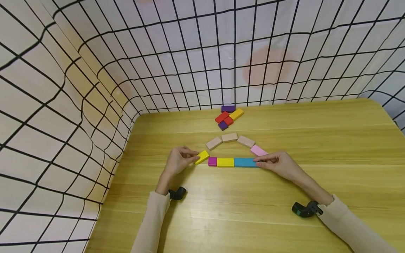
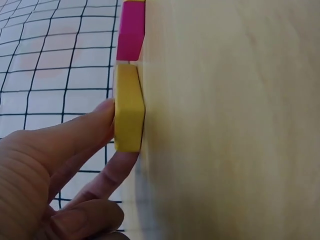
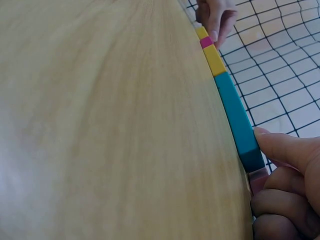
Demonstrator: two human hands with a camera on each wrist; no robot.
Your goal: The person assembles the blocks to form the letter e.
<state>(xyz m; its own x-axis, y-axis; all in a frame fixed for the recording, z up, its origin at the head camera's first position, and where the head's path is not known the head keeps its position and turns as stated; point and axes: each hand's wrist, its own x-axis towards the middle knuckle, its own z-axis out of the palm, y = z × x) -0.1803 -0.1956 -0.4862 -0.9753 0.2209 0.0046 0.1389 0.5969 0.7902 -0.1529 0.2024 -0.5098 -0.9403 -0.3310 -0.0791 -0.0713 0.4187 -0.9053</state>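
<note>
Left hand (image 1: pixel 178 161) pinches angled yellow block (image 1: pixel 202 157) just beside magenta block (image 1: pixel 212 161), slant seemingly meant to follow arc of plain blocks (image 1: pixel 229 137) beyond. Right hand (image 1: pixel 281 166) grips blue block (image 1: pixel 244 162) at right end, apparently to keep straight row (image 1: pixel 225 162) from shifting.

We see a long blue block (image 1: pixel 244 162) lying flat. To its left, in line with it and against its end, sits a shorter yellow oblong (image 1: pixel 225 162); farther left comes a small magenta cube (image 1: pixel 212 161). Leftmost of the blue block, we find another yellow block (image 1: pixel 202 157), set aslant. Behind the blue block, three pale wooden blocks (image 1: pixel 229 137) curve toward a slanting pink block (image 1: pixel 258 150) behind its right end.
</note>
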